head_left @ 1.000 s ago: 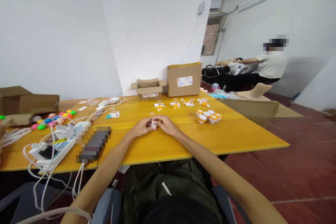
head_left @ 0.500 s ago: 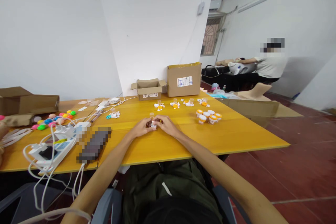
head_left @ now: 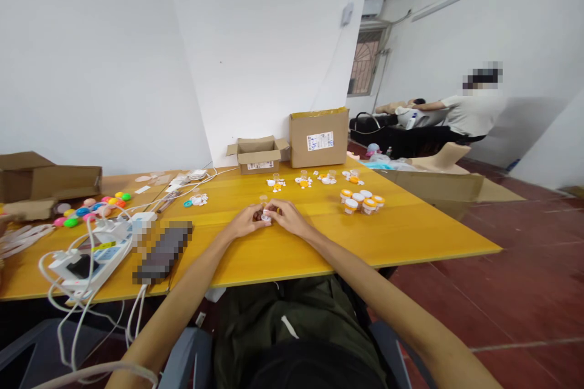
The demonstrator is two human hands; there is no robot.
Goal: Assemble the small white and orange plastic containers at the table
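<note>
Near the table's front edge, my left hand (head_left: 247, 222) and my right hand (head_left: 286, 216) meet with fingers closed around a small white round plastic part (head_left: 266, 217). Fingers cover most of that part, so its exact kind is unclear. Just behind my fingertips stands a small clear cup (head_left: 263, 199). Off to the right is a group of several small clear jars (head_left: 351, 206) with white and orange lids. Farther back lie loose sets of white and orange pieces (head_left: 276, 184), with clear cups beside them. A teal ring (head_left: 188, 203) sits with white pieces (head_left: 199, 200) on the left.
An open carton (head_left: 259, 161) and a taped cardboard box (head_left: 319, 138) stand at the table's back. To the left are a power strip (head_left: 109, 255) with tangled cables, a dark blurred device (head_left: 163, 252) and colourful balls (head_left: 84, 211). Another person (head_left: 474, 110) sits far right.
My hands stay almost in place on the small white part. The view has shifted very slightly, and the seated person at far right leans a little farther right.
</note>
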